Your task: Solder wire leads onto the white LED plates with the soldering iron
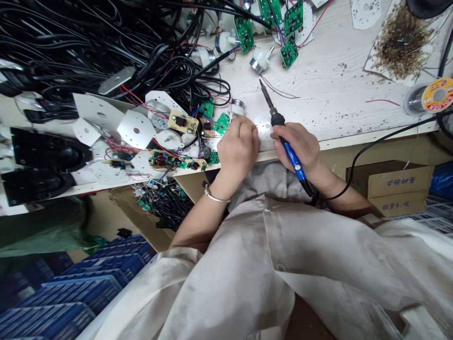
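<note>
My right hand [300, 144] is wrapped round a blue soldering iron [291, 153], its dark metal tip pointing up and away over the bench. Beside it, at the bench's near edge, my left hand [239, 144] is closed; what its fingers hold is hidden. Just past the left knuckles sits a small white and metal part [237, 107], and a green circuit board [222, 123] lies against that hand's left side. Beyond the iron's tip a small white motor-like part [261, 60] rests on the bench with two thin wires trailing from it.
A solder spool [430, 96] stands at the right, below a sheet covered with brown crumbs [403, 42]. Black cables [116, 42] heap up at the back left. White perforated plates [135, 128] and wired boards crowd the left. The iron's cord [375, 141] runs off right.
</note>
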Demonstrator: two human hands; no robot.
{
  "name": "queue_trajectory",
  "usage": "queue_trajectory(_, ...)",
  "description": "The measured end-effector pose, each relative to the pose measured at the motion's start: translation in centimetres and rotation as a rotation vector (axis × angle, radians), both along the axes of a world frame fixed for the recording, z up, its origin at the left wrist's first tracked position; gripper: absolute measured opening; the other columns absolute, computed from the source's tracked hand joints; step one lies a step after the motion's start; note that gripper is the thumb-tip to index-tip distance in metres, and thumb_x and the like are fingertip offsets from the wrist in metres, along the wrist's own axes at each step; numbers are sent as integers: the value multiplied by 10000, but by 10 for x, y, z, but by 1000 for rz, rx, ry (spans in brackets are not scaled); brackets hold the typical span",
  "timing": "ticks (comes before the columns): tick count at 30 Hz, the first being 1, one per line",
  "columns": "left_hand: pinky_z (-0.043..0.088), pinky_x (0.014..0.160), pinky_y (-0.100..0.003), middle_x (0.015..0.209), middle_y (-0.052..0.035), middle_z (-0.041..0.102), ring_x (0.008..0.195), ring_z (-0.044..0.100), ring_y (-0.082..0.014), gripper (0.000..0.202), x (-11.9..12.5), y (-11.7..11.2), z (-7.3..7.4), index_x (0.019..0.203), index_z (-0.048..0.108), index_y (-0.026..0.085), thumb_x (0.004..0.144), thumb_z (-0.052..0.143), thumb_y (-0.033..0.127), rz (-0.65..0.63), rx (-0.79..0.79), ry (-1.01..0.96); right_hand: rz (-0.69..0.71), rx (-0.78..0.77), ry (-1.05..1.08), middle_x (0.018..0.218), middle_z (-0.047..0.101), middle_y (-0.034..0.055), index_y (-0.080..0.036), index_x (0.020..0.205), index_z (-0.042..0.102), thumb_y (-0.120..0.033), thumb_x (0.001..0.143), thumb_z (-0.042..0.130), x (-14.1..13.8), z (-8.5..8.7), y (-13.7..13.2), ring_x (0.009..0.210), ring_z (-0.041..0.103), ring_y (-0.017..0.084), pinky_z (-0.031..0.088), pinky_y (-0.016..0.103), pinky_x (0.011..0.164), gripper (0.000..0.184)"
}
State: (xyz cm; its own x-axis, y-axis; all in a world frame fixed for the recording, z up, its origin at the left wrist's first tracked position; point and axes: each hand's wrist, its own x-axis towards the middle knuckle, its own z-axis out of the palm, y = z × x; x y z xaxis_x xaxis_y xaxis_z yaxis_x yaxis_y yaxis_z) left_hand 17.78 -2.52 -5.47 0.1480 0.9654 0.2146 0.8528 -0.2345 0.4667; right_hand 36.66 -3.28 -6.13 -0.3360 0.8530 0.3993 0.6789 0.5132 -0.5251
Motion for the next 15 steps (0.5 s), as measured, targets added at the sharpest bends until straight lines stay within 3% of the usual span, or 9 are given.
queue_trajectory(6,514,827,-342,1133,-61,702,1012,649,-219,228,-1,1,-1,1036,652,272,1025,454,384,42,-182,-95,49,41,189,1027,743,43,-244,1290,594,-357,1030,458,1,6,1,939,724,165,635,329,812,315)
queue_trajectory(9,513,853,-338,1137,-49,706,1035,644,-214,230,-2,1,0,1021,658,276,1013,444,361,41,-173,-99,11,19,396,909,765,2,-281,1228,632,-368,987,550,5,8,-5,818,742,161,636,320,755,269)
queue_trajectory(12,520,835,-338,1131,-53,717,1007,649,-211,209,-2,1,-1,991,660,269,993,466,346,27,-116,-87,-148,-112,592,685,707,-39,-288,1082,680,-405,990,549,12,8,-13,598,689,136,606,294,624,199)
queue_trajectory(15,523,829,-337,1133,-63,715,1007,647,-211,199,-3,1,-1,992,662,259,986,478,336,16,-112,-100,-206,-299,592,616,660,-20,-281,1008,684,-541,1015,439,20,4,-16,501,615,133,562,299,539,357)
